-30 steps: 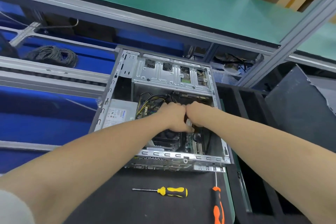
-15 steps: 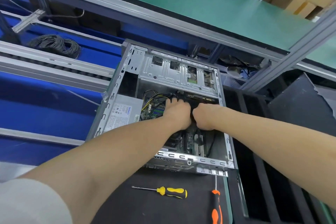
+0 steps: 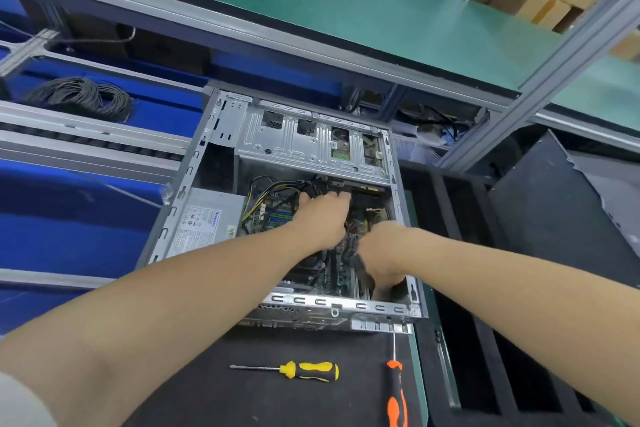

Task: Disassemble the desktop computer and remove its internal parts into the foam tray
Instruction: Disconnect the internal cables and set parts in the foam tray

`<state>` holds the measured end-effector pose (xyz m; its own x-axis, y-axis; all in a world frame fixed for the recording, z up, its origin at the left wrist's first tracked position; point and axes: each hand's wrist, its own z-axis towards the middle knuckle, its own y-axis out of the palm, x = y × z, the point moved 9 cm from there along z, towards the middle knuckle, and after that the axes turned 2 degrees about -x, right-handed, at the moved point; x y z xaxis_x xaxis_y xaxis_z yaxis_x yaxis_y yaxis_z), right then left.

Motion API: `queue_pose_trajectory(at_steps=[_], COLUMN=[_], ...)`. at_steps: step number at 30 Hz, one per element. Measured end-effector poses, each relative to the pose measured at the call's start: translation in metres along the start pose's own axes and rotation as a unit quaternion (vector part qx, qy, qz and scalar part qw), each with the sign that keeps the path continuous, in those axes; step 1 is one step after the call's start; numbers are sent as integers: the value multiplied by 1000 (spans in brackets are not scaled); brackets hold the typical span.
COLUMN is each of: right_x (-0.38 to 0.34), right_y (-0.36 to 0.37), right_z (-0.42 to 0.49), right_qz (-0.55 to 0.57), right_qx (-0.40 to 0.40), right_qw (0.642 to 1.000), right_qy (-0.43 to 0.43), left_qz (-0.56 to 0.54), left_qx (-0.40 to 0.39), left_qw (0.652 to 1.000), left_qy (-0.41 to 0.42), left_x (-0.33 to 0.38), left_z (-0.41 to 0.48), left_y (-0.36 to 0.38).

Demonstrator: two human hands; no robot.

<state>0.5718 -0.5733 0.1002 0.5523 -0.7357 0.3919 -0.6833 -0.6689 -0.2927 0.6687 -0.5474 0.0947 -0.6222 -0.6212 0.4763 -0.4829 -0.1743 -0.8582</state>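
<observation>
while the open computer case (image 3: 221, 135) is lying on the bench, both hands are reaching inside it. the left hand (image 3: 320, 218) is spreading over the cables (image 3: 273, 189); the right hand (image 3: 379, 253) is curling around something dark, though the grip is unclear.

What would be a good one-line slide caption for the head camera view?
Both bare hands, left hand and right hand, reach inside the open desktop computer case; two screwdrivers lie unused in front.

Bright, even light falls from overhead; soft shadows pool under my left hand (image 3: 323, 218) inside the case. My right hand (image 3: 379, 253) is motion-blurred. Beyond my hands, straight rails bow with wide-angle distortion, and corners soften.
</observation>
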Motion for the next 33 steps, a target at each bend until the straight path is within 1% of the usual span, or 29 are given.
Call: queue_pose_trajectory(at_steps=[1, 3, 4, 6, 8, 9, 10, 11, 14, 15, 17, 18, 22, 33], right_x=[-7, -21, -26, -33, -35, -34, -33, -33, -32, -33, -33, -32, -29, -33], right_y=[4, 11, 14, 18, 20, 23, 25, 27, 30, 30, 29, 28, 26, 35], right_z=[4, 14, 19, 28, 30, 29, 28, 27, 28, 29, 30, 30, 28, 32], right_qz=[10, 36, 54, 72, 77, 78, 78, 76, 63, 62, 79, 87, 90, 83], right_qx=[-5, -18, -23, -21, -24, -34, -42, -48, -50, -47, -41, -37, -41, -77], right_qw=[1000, 999, 998, 997, 997, 996, 996, 996, 997, 997, 996, 995, 995, 993], right_qy=[-6, -8, -1, 9, 17, 20, 19, 17, 17, 20, 27, 28, 21, 25], left_qz=[-1, 7, 37, 144, 248, 282, 303, 307, 286, 303, 369, 387, 394, 402], left_qx=[-20, -89, -121, -162, -180, -183, -180, -174, -166, -171, -180, -180, -168, -169], left_qw=[999, 993, 986, 960, 920, 902, 889, 885, 897, 891, 863, 857, 866, 862], left_qy=[28, 83, 111, 176, 245, 272, 291, 303, 293, 291, 294, 288, 257, 260], left_x=[6, 14, 17, 23, 31, 34, 37, 40, 40, 40, 41, 40, 38, 36], left_z=[-1, -7, -11, -21, -31, -35, -37, -39, -40, -41, -43, -43, -39, -40], left_y=[2, 8, 11, 20, 33, 37, 39, 38, 36, 39, 49, 52, 55, 57])
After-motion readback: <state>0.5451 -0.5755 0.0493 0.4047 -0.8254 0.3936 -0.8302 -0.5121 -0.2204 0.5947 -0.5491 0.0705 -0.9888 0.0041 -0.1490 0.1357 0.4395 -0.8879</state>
